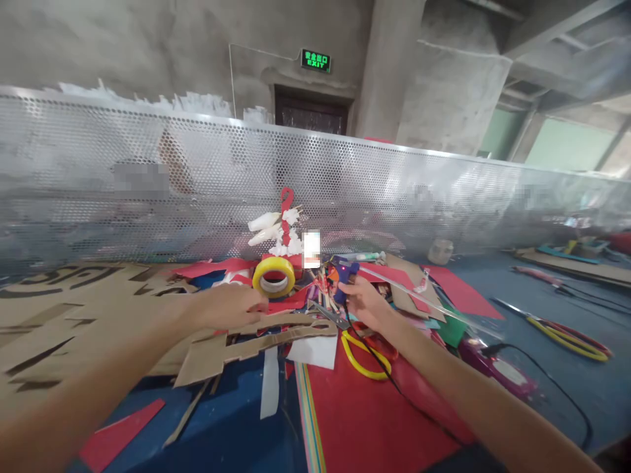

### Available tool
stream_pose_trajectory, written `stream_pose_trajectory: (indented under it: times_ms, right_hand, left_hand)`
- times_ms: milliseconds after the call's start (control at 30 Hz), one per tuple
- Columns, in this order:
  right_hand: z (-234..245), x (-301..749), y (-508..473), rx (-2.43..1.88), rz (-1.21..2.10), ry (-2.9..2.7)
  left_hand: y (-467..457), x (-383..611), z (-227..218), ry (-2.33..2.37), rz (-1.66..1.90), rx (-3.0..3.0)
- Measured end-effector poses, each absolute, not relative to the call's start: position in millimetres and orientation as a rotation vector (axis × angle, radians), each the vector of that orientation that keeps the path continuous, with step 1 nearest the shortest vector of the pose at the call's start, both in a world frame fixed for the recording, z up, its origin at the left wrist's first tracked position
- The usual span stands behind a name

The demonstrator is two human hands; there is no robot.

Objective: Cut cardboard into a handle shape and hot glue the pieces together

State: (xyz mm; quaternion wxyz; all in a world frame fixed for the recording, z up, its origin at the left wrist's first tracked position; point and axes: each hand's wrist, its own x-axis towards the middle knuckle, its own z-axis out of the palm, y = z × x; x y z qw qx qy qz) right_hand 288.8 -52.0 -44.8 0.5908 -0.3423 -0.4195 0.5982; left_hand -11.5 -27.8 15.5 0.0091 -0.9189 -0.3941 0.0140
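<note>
My left hand (229, 305) lies on a cut cardboard piece (246, 338), fingers curled down near a roll of yellow tape (273, 276). My right hand (362, 302) is wrapped round the handle of a blue glue gun (345, 272), whose black cord (394, 384) trails back over the red paper. Yellow-handled scissors (359, 351) lie just below that hand. A red and white paper craft (283, 226) stands behind the tape roll.
Large cardboard sheets with cut-outs (59, 322) cover the left. Red paper sheets (374, 414) lie in front and at the right (461, 289). A perforated metal screen (148, 177) runs across the back. A purple device (497, 368) and yellow cable (566, 335) lie at the right.
</note>
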Motion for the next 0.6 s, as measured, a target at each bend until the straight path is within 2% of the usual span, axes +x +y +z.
stream_pose_trajectory:
  times_ms: [100,233,300,500,600]
  right_hand:
    - [-48,287,-55,-0.815,1.426,-1.052]
    - [-50,279,-59,-0.780,1.442,-1.130]
    - [-50,270,-61,-0.777,1.434,-1.152]
    - [-64,237,-60,-0.901,1.481,-1.104]
    - [-78,231,-56,-0.951,1.476,-1.089]
  left_hand:
    - [-26,-29,22,-1.348,0.296,-2.911]
    - [-20,-44,23,-1.484,0.396,-2.887]
    - [-14,-47,23,-1.460,0.334,-2.886]
    - [-2,-40,20,-1.416,-0.189,-2.881]
    - [-6,-38,18,-1.408,-0.123,-2.905]
